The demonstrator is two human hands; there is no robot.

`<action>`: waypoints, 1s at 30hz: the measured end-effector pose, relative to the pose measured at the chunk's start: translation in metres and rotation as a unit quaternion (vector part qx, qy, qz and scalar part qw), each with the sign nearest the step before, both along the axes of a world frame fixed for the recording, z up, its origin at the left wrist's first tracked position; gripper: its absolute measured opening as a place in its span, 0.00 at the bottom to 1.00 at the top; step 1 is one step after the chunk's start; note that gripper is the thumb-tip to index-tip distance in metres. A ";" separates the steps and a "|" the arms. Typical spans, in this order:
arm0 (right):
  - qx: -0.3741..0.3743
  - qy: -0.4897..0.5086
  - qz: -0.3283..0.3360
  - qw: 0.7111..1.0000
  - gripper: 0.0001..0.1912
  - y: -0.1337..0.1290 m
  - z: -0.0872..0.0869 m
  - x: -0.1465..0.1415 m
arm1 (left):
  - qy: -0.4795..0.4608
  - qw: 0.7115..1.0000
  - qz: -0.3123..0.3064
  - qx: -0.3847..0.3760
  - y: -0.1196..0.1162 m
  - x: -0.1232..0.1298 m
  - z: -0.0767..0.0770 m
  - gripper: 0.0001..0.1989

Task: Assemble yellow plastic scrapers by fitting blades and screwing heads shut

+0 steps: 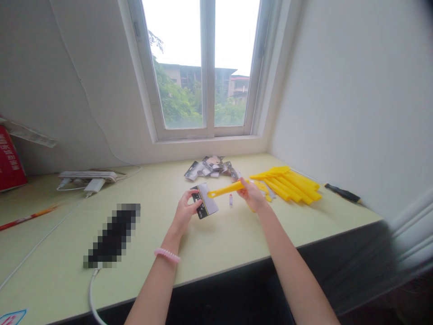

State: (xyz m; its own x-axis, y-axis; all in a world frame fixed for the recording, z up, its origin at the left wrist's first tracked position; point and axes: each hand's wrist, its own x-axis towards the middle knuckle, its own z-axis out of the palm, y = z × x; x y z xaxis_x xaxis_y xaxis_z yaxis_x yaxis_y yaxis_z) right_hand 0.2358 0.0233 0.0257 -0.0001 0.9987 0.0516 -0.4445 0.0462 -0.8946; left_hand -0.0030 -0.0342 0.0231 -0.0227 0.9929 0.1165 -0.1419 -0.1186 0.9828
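Bare forearms (287,271) reach in from the bottom of the view, a pink coil bracelet (167,255) around the left wrist. Nearer the camera of the two hands at the desk edge side, the left hand (184,210) closes narrowly on a grey-and-black card sleeve (207,201), its fingers wrapped over the sleeve's edge. A yellow plastic scraper handle (225,189) runs out of that sleeve, its long axis lying almost straight across the view and rising slightly to the right. The right hand (252,195) is pinched around the handle's far end, so both hands share one piece between them. Just below the handle, a small vial (230,199) stands apart from both hands. Beyond the right hand lies a heap of yellow scraper handles (291,185), and behind the work sits a pile of loose card sleeves (209,167). Farther right rests a black-handled screwdriver (342,192), on a pale green desk (57,253)
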 end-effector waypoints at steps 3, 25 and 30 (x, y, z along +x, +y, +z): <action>0.000 -0.008 -0.004 1.000 0.14 0.000 -0.002 -0.003 | 0.014 1.000 -0.022 0.001 0.000 -0.003 -0.001 0.17; 0.023 -0.036 -0.030 0.999 0.15 -0.005 0.005 -0.011 | -0.047 0.997 0.024 -0.058 0.007 -0.006 -0.005 0.13; 0.033 -0.028 -0.027 0.999 0.14 -0.009 0.008 -0.012 | -0.071 0.992 -0.003 -0.101 0.009 -0.010 -0.008 0.13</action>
